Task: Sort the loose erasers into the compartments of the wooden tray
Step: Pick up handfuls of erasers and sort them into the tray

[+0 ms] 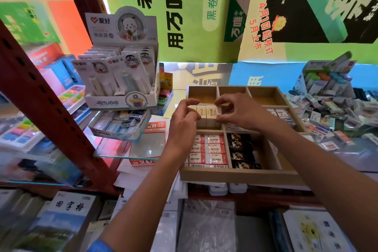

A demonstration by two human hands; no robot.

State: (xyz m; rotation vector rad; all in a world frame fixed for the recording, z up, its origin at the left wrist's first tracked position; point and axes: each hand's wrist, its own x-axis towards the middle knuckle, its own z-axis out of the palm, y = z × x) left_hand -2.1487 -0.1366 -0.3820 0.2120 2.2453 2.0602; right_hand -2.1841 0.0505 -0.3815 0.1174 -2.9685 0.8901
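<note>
both hands work over the wooden tray, which sits on a cluttered shop shelf. the left hand and the right hand together pinch a row of cream erasers from its two ends, fingers curled around it, holding it at the middle-left compartment.

progress, as judged from the layout: partly done. the front-left compartment holds rows of red-and-white 2b erasers. the compartment beside it holds black erasers. a few white erasers lie in the middle-right compartment. the three back compartments appear unfilled. a large pile of loose erasers remains to the right of the tray, so much sorting is left.

surroundings: a red metal shelf upright stands at left, a white display box of carded stationery behind the tray at left, green posters on the back wall, and notebooks on the shelf below.
</note>
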